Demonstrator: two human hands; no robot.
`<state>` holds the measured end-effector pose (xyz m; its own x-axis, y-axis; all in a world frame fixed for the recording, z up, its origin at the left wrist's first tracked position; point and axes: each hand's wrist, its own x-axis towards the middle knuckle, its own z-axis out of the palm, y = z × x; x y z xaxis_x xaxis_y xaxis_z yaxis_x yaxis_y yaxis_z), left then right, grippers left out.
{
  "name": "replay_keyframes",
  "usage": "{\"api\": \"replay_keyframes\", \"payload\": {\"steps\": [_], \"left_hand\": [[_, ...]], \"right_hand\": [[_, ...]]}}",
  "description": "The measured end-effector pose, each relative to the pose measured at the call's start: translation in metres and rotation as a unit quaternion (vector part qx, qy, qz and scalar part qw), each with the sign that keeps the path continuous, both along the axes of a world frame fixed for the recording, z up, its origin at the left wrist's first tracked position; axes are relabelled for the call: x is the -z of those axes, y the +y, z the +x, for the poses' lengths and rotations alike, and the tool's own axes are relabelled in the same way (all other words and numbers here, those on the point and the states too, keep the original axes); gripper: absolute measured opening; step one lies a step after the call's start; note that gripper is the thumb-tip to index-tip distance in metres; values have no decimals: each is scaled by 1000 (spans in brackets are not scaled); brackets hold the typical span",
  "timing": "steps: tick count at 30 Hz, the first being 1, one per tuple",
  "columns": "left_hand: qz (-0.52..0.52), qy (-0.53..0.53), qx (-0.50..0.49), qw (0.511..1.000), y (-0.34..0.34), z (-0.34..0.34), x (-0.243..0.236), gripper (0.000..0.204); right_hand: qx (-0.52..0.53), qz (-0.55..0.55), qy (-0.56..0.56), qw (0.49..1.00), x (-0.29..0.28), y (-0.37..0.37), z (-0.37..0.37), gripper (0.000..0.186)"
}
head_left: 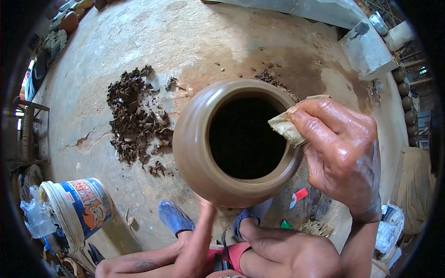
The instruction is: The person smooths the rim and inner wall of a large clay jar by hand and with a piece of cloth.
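Observation:
A large round brown clay pot [190, 157] with a wide mouth stands in the middle, its inside too dark to make out. At the right side of its rim is my right hand [340, 148], pinching a folded, beige piece of damp cloth [287, 129]. The cloth lies over the rim. My left hand [207, 206] reaches up to the lower near side of the pot. Its fingers are hidden behind the pot's belly, so I cannot see how they are held.
Dark clay shavings [134, 118] lie heaped left of the pot. A white and blue bucket [85, 208] with plastic on top stands at lower left. Far right sits a pale block [368, 53]. My feet, in blue shoes [175, 217], are close to the pot's near side.

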<state>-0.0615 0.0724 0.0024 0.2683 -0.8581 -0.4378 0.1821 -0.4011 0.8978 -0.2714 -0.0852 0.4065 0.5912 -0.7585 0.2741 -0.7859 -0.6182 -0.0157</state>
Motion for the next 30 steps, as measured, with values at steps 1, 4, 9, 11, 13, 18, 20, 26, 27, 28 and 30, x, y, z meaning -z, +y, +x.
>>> {"api": "replay_keyframes", "payload": {"steps": [1,4,9,11,13,18,20,26,27,28,30], "left_hand": [[108,194,-111,969,-25,33,-18,39],[64,71,-60,994,-32,29,-12,40],[268,92,13,959,55,-47,-28,41],[225,103,-19,969,53,-20,6,43],[136,111,-38,984,35,14,39,45],[233,110,3,966,26,-31,-41,38],[299,122,17,946,28,-53,-62,36],[142,213,-39,966,25,24,21,38],[54,207,-102,971,4,47,29,37],[47,138,-118,982,-20,76,25,38],[40,72,-128,988,-57,89,2,39]], "right_hand": [[-5,2,-13,1000,5,0,2,33],[21,41,-42,998,-8,8,7,41],[55,77,-46,995,-2,8,4,38],[48,65,-56,995,1,10,7,37],[41,49,-61,996,-3,13,8,37],[52,48,-74,995,-2,21,1,37],[57,46,-64,995,-4,23,1,37],[58,73,-95,991,-10,22,-7,31],[60,44,-117,990,-11,20,-9,32],[50,26,-132,990,-6,13,-11,34],[38,-10,-152,988,3,0,-19,37]]}}
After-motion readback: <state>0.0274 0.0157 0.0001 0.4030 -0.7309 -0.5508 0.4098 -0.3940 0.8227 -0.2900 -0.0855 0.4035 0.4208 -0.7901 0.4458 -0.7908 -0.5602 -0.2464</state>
